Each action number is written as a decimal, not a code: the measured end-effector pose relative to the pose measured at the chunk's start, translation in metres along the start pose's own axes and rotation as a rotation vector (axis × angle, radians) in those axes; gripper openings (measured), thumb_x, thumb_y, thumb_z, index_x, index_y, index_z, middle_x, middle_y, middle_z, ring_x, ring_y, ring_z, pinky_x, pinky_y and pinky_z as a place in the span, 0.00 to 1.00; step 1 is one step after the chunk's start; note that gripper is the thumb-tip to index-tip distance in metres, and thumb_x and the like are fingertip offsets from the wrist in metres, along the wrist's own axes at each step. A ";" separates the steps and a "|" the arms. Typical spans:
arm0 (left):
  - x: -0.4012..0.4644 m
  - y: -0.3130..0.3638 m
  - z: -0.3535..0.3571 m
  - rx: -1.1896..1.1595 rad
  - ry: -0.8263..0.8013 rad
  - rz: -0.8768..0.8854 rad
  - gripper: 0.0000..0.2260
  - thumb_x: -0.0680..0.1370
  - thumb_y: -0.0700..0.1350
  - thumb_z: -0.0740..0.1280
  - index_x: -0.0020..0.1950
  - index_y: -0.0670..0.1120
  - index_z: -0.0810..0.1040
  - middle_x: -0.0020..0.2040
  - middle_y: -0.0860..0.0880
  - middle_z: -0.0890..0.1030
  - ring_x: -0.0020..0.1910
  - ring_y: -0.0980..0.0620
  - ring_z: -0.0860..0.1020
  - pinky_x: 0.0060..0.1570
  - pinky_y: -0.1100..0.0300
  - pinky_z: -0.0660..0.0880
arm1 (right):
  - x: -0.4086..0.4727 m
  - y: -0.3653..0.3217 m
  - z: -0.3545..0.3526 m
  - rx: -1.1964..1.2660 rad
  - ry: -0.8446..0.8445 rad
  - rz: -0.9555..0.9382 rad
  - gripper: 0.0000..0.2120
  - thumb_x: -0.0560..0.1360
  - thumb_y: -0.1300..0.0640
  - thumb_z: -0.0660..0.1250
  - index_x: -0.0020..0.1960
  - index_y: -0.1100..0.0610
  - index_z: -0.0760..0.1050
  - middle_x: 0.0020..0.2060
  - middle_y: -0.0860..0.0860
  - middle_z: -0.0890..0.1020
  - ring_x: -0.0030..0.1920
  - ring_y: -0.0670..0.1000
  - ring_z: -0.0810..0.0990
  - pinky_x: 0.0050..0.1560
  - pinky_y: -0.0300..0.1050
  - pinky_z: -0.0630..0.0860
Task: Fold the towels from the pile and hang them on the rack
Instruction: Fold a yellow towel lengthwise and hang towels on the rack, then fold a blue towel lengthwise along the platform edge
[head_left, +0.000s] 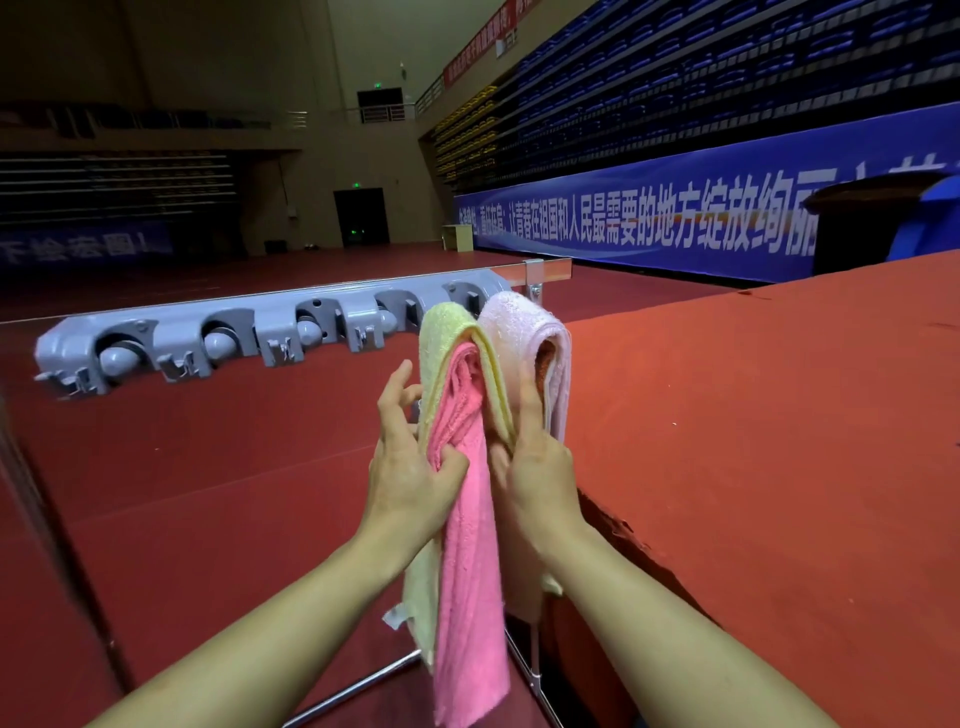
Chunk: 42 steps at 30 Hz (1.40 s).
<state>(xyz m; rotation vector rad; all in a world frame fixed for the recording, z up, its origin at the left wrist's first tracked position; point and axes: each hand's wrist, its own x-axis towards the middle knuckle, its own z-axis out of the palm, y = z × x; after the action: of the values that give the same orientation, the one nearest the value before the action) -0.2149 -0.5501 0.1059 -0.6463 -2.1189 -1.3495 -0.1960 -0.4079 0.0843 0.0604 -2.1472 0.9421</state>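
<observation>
Head view. Hanging at about 1 o'clock of frame centre: a pale yellow terry towel (437, 338) draped over the right end of the long grey plastic wall-type rack with round clip holders (218, 338), and, wrapped inside its fold and trailing far below it toward 6 o'clock, a bright pink terry towel (470, 571). Sitting just beside these at 3 o'clock, touching them: a pale pink folded terry towel (524, 317), looped over the same end of the rack, with an orange layer showing inside its fold.

Gripping the pink towel from 9 o'clock: left hand (410, 467), thumb and curled lower fingers pinching a bunch of the pink cloth, index finger lifted and reaching up beside the yellow edge. Pressing against the towels from 3 o'clock: right hand (535, 467), fingers extended upward along the yellow towel's right edge; whether the thumb is pinching cloth there cannot be told, being hidden behind the fabric.

Standing below: thin metal frame legs (363, 686) at 6 o'clock. Stretching at 3 o'clock: a raised red carpeted platform (753, 415). Running behind at 1 o'clock: a blue banner with white characters (649, 218).
</observation>
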 end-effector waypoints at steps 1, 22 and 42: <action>-0.001 0.001 0.002 -0.008 0.002 0.001 0.42 0.72 0.40 0.69 0.74 0.65 0.48 0.60 0.68 0.66 0.55 0.50 0.78 0.57 0.45 0.76 | -0.001 -0.003 0.000 0.031 -0.050 0.029 0.43 0.78 0.55 0.64 0.77 0.39 0.35 0.43 0.54 0.81 0.39 0.58 0.78 0.40 0.48 0.71; -0.071 0.044 0.095 -0.174 -0.174 0.171 0.23 0.72 0.45 0.69 0.63 0.59 0.67 0.50 0.56 0.70 0.40 0.59 0.72 0.43 0.66 0.70 | -0.085 0.067 -0.137 0.258 0.005 0.165 0.30 0.76 0.61 0.70 0.71 0.41 0.63 0.44 0.45 0.83 0.36 0.46 0.79 0.44 0.40 0.76; -0.220 0.297 0.426 -0.726 -1.152 0.364 0.11 0.76 0.42 0.70 0.55 0.56 0.75 0.52 0.58 0.78 0.33 0.61 0.73 0.40 0.74 0.69 | -0.282 0.141 -0.461 -0.268 0.704 0.783 0.13 0.79 0.63 0.65 0.61 0.50 0.72 0.40 0.55 0.82 0.31 0.47 0.79 0.32 0.40 0.75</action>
<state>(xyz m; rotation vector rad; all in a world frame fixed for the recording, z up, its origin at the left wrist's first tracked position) 0.0615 -0.0695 0.0047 -2.4356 -1.9452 -1.7153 0.2483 -0.0786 0.0052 -1.1409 -1.5821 0.8830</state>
